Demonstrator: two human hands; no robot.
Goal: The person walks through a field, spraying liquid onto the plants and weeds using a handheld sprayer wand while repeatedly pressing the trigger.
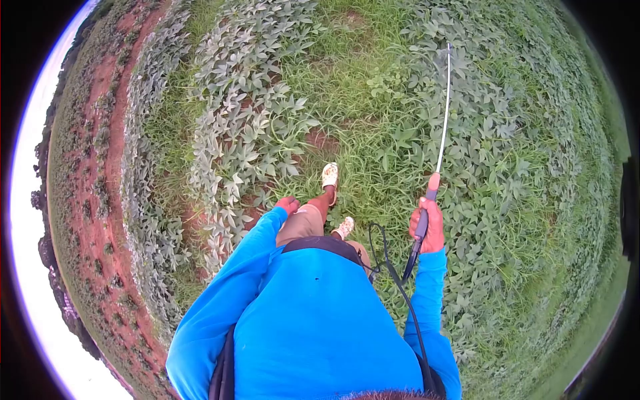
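Note:
My right hand is closed around the dark handle of a spray wand. The wand's thin, pale tube points forward, and its tip is over the leafy plants. From the handle's lower end a black hose loops past my waist and runs back along my right side. Beside my left thigh hangs my left hand, with loosely bent fingers and no object visible in it. It is close to the beige shorts.
Rows of broad-leaved plants grow on the left, with denser plants on the right. Tall grass fills the strip between them. My feet in patterned clogs stand in it. Red bare soil shows farther left.

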